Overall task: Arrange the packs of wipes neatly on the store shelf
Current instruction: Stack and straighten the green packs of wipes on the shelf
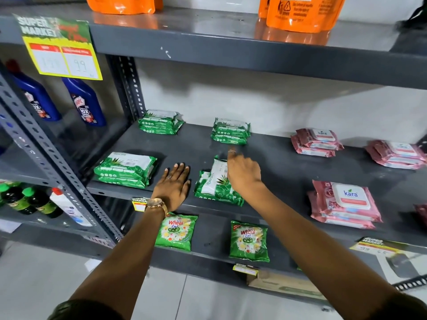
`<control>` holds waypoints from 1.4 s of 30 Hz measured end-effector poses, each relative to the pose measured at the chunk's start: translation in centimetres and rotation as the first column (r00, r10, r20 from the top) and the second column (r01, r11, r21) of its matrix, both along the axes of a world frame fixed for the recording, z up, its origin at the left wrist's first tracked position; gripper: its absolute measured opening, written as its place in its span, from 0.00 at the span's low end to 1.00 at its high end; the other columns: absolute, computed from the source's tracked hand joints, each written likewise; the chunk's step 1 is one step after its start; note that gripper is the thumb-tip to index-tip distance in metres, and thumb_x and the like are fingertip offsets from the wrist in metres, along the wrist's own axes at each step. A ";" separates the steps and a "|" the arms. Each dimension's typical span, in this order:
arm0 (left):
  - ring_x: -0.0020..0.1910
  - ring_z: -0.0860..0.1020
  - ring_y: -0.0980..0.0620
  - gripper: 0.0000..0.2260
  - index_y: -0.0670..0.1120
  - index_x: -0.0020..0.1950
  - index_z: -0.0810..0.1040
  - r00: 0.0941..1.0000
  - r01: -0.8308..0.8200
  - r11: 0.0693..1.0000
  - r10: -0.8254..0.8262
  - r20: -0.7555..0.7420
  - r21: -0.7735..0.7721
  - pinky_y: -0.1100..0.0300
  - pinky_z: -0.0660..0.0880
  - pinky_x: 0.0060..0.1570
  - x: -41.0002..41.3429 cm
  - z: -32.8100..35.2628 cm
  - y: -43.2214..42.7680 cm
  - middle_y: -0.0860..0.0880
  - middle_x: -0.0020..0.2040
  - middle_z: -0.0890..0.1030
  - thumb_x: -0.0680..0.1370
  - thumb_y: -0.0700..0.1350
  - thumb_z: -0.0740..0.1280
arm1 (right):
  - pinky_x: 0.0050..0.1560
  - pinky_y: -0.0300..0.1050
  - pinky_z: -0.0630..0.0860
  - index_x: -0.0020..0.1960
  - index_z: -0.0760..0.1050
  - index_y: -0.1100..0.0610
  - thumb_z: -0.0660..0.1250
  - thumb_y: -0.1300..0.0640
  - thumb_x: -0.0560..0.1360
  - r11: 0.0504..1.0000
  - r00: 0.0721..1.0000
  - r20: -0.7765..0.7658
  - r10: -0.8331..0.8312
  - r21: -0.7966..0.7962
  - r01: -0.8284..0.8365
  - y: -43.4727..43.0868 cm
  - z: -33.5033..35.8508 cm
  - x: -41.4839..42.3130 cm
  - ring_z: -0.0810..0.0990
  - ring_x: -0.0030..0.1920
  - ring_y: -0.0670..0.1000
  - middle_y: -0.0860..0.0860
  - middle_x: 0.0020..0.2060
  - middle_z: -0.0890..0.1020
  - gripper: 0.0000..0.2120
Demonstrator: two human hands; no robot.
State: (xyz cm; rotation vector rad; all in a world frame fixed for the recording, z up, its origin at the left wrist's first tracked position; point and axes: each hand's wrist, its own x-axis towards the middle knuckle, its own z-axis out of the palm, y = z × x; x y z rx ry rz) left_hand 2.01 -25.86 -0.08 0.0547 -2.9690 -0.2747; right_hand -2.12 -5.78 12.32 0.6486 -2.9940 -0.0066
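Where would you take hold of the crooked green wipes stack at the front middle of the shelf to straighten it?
Grip the crooked green stack by its two long side edges, coming from the open shelf front. It lies flat and skewed, with the left hand open beside it and the right hand over its top.

Middle shelf (277,153): dark grey metal — it carries all the wipes.
Green stacks: back left (160,122), back centre (230,130), front left (126,169), and a front centre stack (215,188) lying skewed.
Pink stacks: back (316,142), far right (397,154), front right (344,204).
Left hand (173,185): flat on the bare shelf between the two front green stacks.
Top shelf (208,31): orange pouches (300,12).
Lower shelf (208,245): two green detergent sachets (249,241) — lying flat.
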 end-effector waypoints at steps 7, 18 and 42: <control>0.76 0.50 0.49 0.35 0.44 0.76 0.54 1.000 0.003 1.000 -0.003 0.000 0.003 0.50 0.46 0.75 0.1 0.1 -0.1 0.45 0.77 0.56 0.74 0.59 0.35 | 0.75 0.54 0.55 0.72 0.64 0.51 0.68 0.71 0.69 0.820 0.827 0.217 0.519 0.148 -0.553 1.7 0.2 -2.3 0.44 0.78 0.56 0.49 0.78 0.50 0.35; 0.76 0.50 0.50 0.34 0.44 0.76 0.54 1.000 -0.008 1.000 0.008 -0.009 0.000 0.51 0.45 0.75 0.1 0.0 0.1 0.46 0.77 0.56 0.74 0.59 0.36 | 0.40 0.47 0.70 0.43 0.67 0.57 0.76 0.41 0.61 0.958 0.942 0.192 0.275 0.030 -0.286 1.0 0.2 -0.8 0.76 0.41 0.56 0.51 0.40 0.73 0.26; 0.76 0.50 0.50 0.35 0.44 0.76 0.53 1.000 -0.011 1.000 0.011 0.006 -0.002 0.51 0.45 0.75 0.3 0.2 0.2 0.45 0.77 0.55 0.73 0.59 0.35 | 0.58 0.52 0.74 0.64 0.73 0.57 0.77 0.42 0.61 0.976 0.952 0.238 0.190 -0.148 -0.158 1.6 -1.0 -0.5 0.77 0.60 0.58 0.57 0.59 0.79 0.37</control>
